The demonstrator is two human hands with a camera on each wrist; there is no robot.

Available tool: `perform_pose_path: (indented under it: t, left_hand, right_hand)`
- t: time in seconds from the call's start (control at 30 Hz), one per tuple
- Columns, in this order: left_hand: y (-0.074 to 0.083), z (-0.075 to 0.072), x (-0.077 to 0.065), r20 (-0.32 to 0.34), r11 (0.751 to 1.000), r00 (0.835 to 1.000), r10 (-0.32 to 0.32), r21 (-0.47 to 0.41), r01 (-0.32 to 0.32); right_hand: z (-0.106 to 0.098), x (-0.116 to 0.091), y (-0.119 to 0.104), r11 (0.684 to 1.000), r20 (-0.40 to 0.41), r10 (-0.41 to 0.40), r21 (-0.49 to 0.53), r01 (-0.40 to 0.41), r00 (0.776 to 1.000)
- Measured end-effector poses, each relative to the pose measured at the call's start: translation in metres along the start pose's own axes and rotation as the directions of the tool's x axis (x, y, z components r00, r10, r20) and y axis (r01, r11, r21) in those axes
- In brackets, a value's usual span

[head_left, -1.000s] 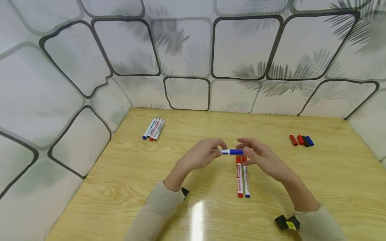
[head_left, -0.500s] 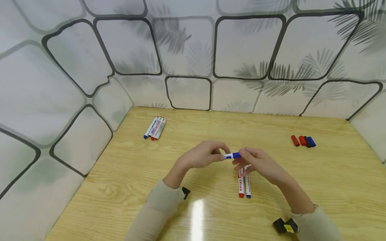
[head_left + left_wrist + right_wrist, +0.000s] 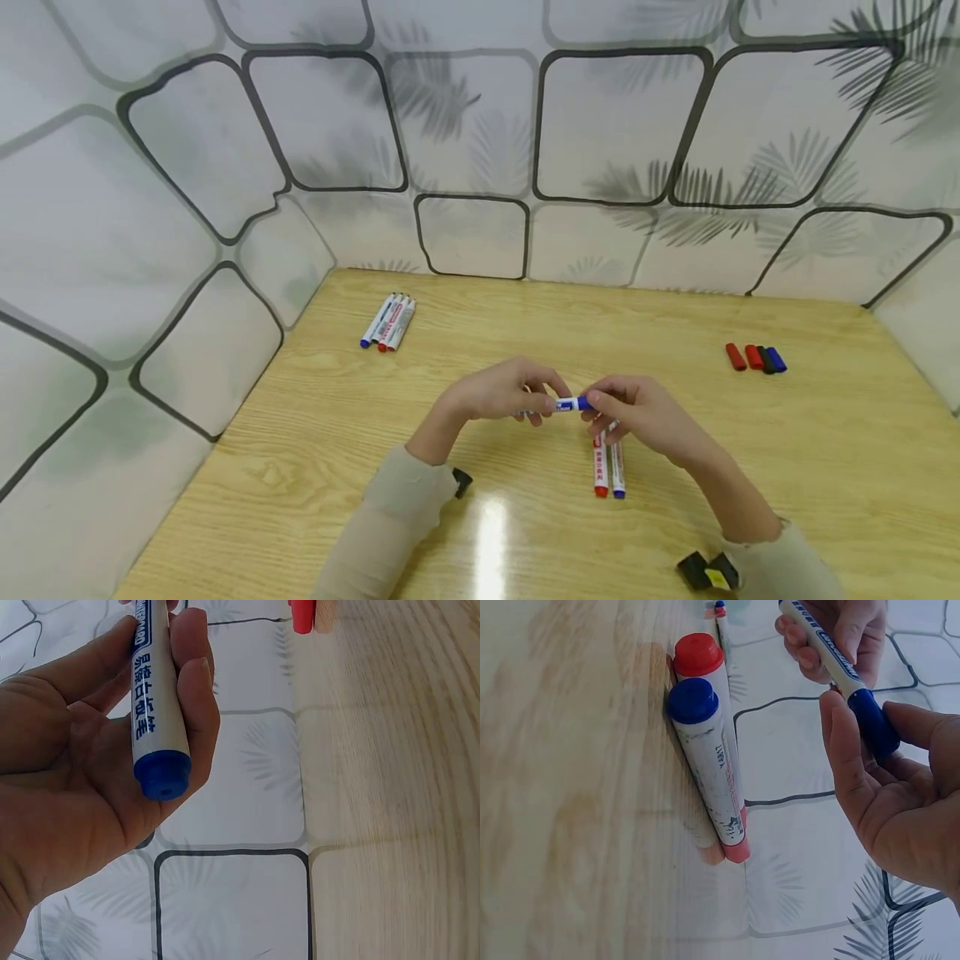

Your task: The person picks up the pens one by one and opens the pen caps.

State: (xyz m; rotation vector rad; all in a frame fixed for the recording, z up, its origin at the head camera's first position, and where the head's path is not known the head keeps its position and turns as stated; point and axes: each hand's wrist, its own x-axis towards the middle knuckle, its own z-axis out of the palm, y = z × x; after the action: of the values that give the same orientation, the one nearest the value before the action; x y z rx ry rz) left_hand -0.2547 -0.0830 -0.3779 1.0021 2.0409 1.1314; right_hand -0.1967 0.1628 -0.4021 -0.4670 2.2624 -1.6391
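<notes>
My left hand [image 3: 502, 392] grips the white barrel of a whiteboard marker [image 3: 157, 697], fingers and thumb curled round it; its blue tail end points toward the left wrist camera. At the marker's other end, my right hand [image 3: 648, 417] pinches the blue cap [image 3: 874, 724] between thumb and fingers. The cap sits in line with the barrel. Below the right hand, two more markers lie side by side on the table: a red one [image 3: 601, 467] and one with a blue tail end [image 3: 618, 471]. Their upper ends are partly hidden by the right fingers in the head view.
At the back left of the wooden table [image 3: 300, 467], several uncapped markers [image 3: 387, 323] lie in a row. Loose caps stand apart at the back right: two red caps [image 3: 745, 357], a black cap [image 3: 766, 360] and a blue cap [image 3: 777, 359]. A patterned wall [image 3: 472, 237] borders the back.
Both hands have lowered a little toward the person with the marker. The right fingers have closed in on the blue cap, covering more of it. The marker rows and loose caps have not moved.
</notes>
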Motion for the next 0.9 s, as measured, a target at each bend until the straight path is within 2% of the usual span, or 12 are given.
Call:
perform_pose_path:
  t: [0.33, 0.63, 0.9]
  left_hand:
    - [0.000, 0.003, 0.002, -0.019, 1.000, 1.000, -0.018, 0.014, 0.019]
    - [0.001, 0.005, 0.003, -0.066, 0.999, 0.998, 0.020, 0.050, -0.016]
    - [0.003, -0.002, -0.004, -0.067, 0.997, 0.997, 0.039, 0.071, -0.034]
  right_hand:
    - [0.001, -0.001, 0.004, 1.000, -0.029, -0.013, 0.013, 0.014, 0.999]
    - [0.001, -0.004, 0.001, 1.000, -0.052, 0.013, -0.018, -0.014, 0.999]
    - [0.003, -0.004, -0.009, 0.996, -0.035, 0.041, 0.085, -0.038, 0.999]
